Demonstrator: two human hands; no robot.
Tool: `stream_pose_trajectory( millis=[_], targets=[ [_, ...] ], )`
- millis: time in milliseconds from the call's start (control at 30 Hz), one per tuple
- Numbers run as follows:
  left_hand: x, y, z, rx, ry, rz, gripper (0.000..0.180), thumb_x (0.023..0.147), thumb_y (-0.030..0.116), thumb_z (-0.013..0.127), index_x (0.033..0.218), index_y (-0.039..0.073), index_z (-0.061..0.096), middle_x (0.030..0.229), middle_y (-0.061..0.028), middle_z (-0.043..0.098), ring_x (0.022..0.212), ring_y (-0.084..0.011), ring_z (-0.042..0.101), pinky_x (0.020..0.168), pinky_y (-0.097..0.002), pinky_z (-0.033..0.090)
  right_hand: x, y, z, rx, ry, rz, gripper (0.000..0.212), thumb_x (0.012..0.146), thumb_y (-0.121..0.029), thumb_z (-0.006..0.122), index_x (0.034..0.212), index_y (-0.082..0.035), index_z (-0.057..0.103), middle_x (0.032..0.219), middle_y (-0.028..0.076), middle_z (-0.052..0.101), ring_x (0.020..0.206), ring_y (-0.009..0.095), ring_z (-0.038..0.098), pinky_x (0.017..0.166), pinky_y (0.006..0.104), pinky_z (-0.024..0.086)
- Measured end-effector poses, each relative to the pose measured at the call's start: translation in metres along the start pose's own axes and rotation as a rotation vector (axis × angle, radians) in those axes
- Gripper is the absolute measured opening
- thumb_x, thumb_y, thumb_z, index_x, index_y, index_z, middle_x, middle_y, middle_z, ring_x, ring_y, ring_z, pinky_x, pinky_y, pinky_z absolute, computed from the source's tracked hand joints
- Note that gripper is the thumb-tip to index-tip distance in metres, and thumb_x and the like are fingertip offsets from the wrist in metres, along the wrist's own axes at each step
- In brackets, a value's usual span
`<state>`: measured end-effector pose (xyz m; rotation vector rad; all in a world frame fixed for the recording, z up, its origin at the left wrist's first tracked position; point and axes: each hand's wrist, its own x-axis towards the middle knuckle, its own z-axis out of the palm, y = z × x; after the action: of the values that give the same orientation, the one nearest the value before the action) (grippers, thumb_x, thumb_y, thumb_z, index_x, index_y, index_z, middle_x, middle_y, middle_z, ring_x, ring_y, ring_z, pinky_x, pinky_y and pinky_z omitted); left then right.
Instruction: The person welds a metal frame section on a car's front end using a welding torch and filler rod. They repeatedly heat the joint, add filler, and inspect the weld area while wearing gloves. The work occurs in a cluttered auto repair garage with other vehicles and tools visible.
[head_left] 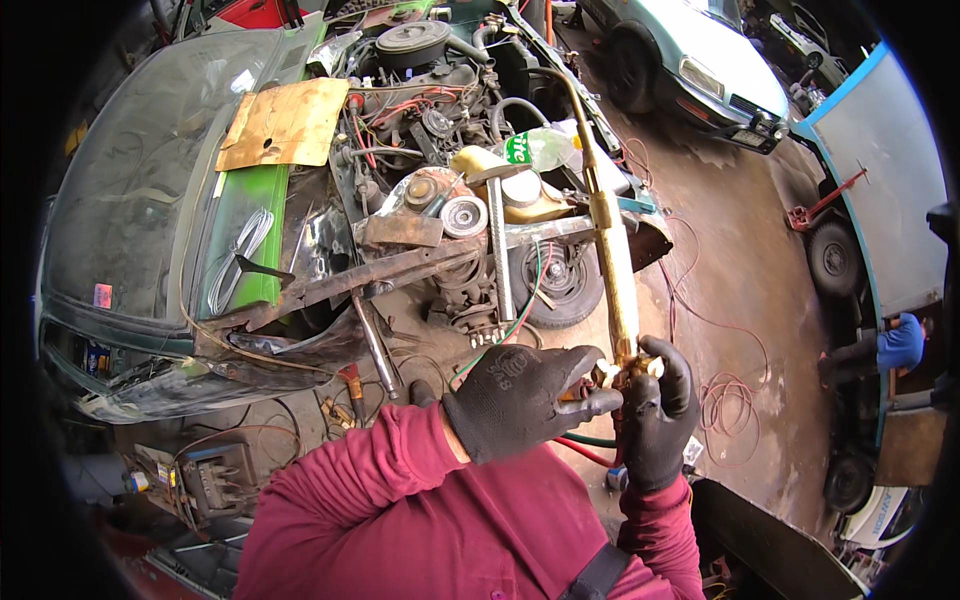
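Note:
A long brass gas torch [613,260] stands upright before me, its thin bent tip [552,76] pointing up over the car's engine bay. My left hand [520,400], in a black glove, has thumb and fingers closed at the brass valve knob [605,373] on the left of the torch's base. My right hand [658,430], also gloved in black, grips the base from the right, with its fingers curled about the other knob [652,367]. Red and green hoses [590,450] run from the torch's lower end, partly hidden by my left hand. No flame shows at the tip.
A dismantled green car with a bared engine [430,105] fills the left and middle. Cardboard [285,122] and coiled grey cable [240,262] lie on it. A steel bar [375,345] leans nearby. Hose loops [730,405] lie on the floor. Far right, a person in blue [900,345] bends beside a trailer.

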<state>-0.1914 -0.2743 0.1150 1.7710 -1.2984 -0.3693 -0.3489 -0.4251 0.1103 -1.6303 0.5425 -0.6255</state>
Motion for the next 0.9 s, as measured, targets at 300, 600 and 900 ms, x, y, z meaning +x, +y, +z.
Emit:
stream_pose_trajectory(
  millis=[300,600,900],
  targets=[
    [-0.058,-0.024,-0.045,-0.245,0.109,-0.287,0.044,0.103,0.022,0.081,0.140,0.001,0.072,0.088,-0.0072,0.075,0.076,-0.0115,0.069,0.074,-0.0309,0.057,0.120,0.050,0.012,-0.211,-0.084,-0.191,0.037,0.112,-0.015,0.068,0.147,-0.004,0.064,0.111,0.003,0.070,0.087,0.005,0.063,0.076,0.0235,0.053],
    [-0.172,-0.080,-0.086,-0.494,0.597,-0.621,0.036,0.105,0.015,0.075,0.138,-0.001,0.072,0.101,-0.0026,0.075,0.089,-0.0052,0.067,0.080,-0.0251,0.057,0.230,0.128,0.054,-0.700,-0.034,-0.402,0.035,0.109,-0.024,0.072,0.141,-0.009,0.070,0.103,0.016,0.077,0.087,0.025,0.075,0.081,0.0375,0.059],
    [-0.203,-0.124,-0.115,-0.387,0.770,-0.716,0.034,0.107,0.006,0.069,0.139,-0.004,0.070,0.095,-0.0010,0.071,0.083,-0.0044,0.063,0.076,-0.0239,0.054,0.257,0.158,0.092,-0.955,-0.036,-0.453,0.050,0.107,-0.021,0.070,0.155,-0.008,0.060,0.131,0.022,0.072,0.119,0.040,0.070,0.101,0.0473,0.055]
  ],
)
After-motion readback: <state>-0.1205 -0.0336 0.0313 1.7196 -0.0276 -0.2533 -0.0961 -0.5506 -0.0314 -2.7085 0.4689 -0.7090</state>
